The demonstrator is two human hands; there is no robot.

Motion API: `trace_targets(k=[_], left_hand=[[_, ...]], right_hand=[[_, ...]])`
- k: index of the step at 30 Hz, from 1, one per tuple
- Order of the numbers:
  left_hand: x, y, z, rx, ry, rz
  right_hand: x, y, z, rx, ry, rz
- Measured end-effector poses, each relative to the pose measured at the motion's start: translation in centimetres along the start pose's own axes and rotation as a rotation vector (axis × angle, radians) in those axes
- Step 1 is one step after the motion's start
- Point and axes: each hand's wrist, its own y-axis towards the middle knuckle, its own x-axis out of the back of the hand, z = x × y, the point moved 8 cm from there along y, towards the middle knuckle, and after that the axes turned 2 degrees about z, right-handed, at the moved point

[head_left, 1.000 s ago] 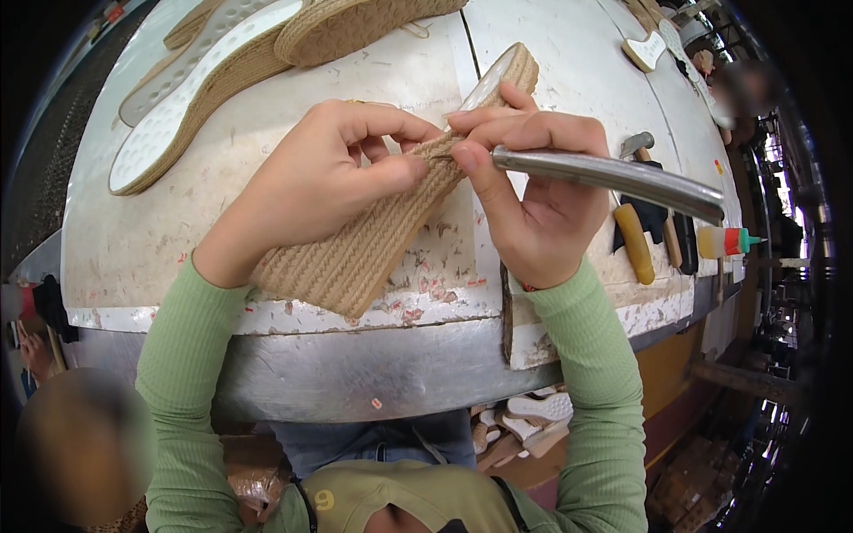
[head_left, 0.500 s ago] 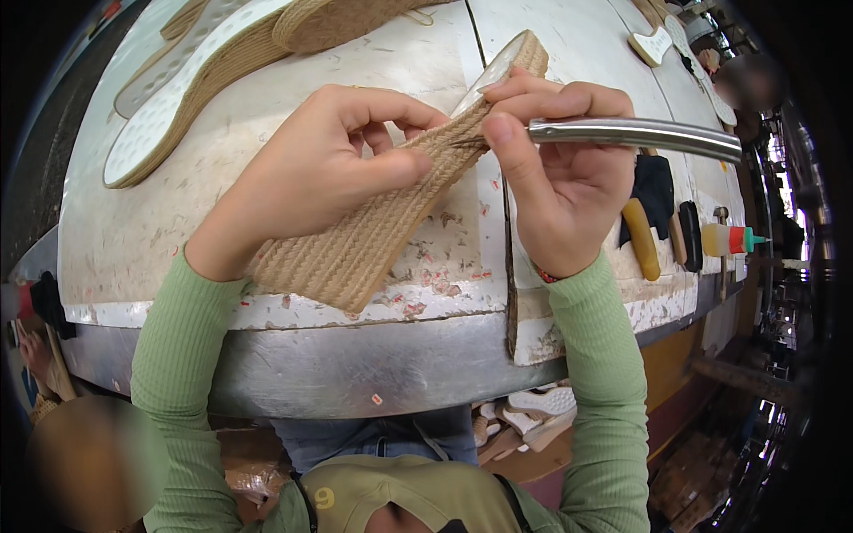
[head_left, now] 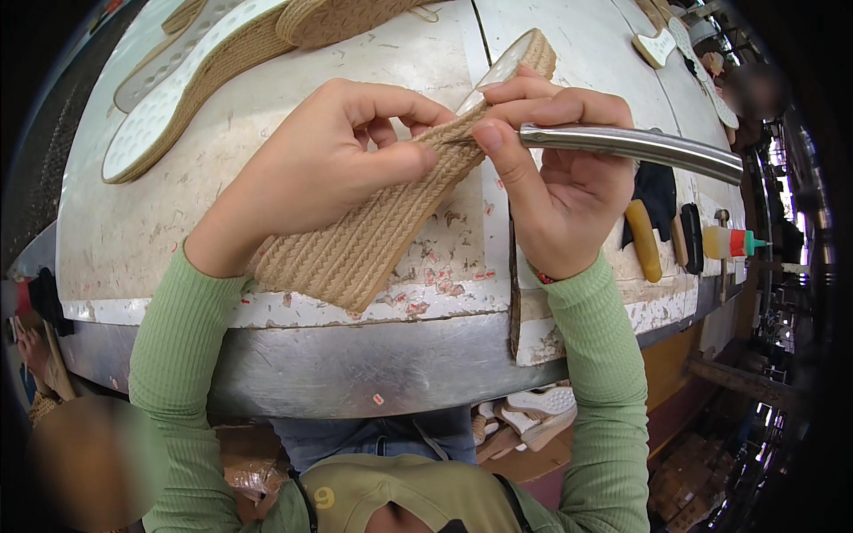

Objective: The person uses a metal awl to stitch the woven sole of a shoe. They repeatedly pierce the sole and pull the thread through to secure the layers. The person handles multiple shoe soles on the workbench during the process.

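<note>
A wedge shoe sole point(head_left: 355, 253) wrapped in braided tan jute is held slantwise above the table, its thick heel end toward me and its narrow toe end pointing away. My left hand point(head_left: 342, 164) is closed on the sole's upper edge, thumb on the braid. My right hand point(head_left: 569, 169) is closed round a curved steel-handled tool point(head_left: 640, 144), whose handle sticks out to the right. The tool's thin dark tip meets the braid near my left fingertips; whether it goes under a strand I cannot make out. The right fingers also rest against the sole's far part.
More jute soles point(head_left: 204, 89) lie at the far left. On the right are a yellow-handled tool point(head_left: 643, 240), a dark cloth point(head_left: 655, 186), a black brush-like piece point(head_left: 690, 238) and a glue bottle point(head_left: 733, 242). The metal table edge point(head_left: 355, 369) runs in front of me; soles point(head_left: 533, 413) lie below.
The tool's handle has tipped slightly downward at its outer end. My right thumb has shifted a little left, and the sole has moved very slightly to the right.
</note>
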Motion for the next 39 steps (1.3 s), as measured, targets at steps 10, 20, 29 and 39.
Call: trace_targets(k=[10, 20, 29, 39], left_hand=[[-0.1, 0.2, 0.4, -0.002, -0.057, 0.006], [0.0, 0.2, 0.5, -0.01, -0.05, -0.021], [-0.2, 0.3, 0.2, 0.003, -0.042, -0.003], [0.0, 0.2, 0.2, -0.012, 0.019, -0.003]], right_hand=[[-0.1, 0.0, 0.1, 0.009, -0.006, 0.003], [0.0, 0.1, -0.2, -0.038, 0.071, -0.027], [-0.1, -0.1, 0.0, -0.006, -0.066, -0.008], [-0.5, 0.2, 0.0, -0.006, -0.044, 0.062]])
